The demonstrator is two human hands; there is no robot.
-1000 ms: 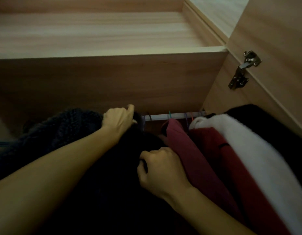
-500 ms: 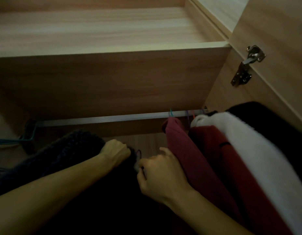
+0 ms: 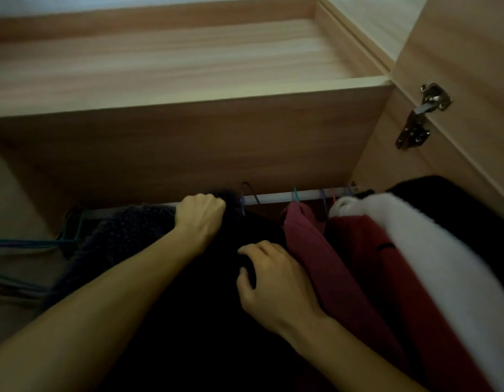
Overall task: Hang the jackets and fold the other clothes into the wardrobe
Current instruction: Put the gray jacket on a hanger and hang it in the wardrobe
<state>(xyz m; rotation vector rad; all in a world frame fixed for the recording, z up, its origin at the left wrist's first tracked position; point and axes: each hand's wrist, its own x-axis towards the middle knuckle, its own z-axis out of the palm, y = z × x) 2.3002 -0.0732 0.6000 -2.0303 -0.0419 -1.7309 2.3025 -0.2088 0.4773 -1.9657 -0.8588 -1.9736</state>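
Left of the left grip, spare hangers (image 3: 33,244) lie low in the wardrobe (image 3: 188,148). The left hand (image 3: 200,219) is fisted on the dark fleece jacket (image 3: 123,236) at the rail (image 3: 276,197), its hanger hook (image 3: 246,193) just right of the knuckles. Below it, the right hand (image 3: 273,278) pinches the same black cloth. Right of that grip hang a pink top (image 3: 310,244), a red garment (image 3: 366,256) and a white one (image 3: 431,250).

Both bare forearms reach forward and up from the bottom edge of the view. The left hand (image 3: 200,217) is the higher and farther of the two, closed into a fist with its knuckles up and its back toward the camera. The right hand (image 3: 273,281) sits lower and nearer, palm down, fingers (image 3: 255,247) curled loosely and the thumb tucked beneath.
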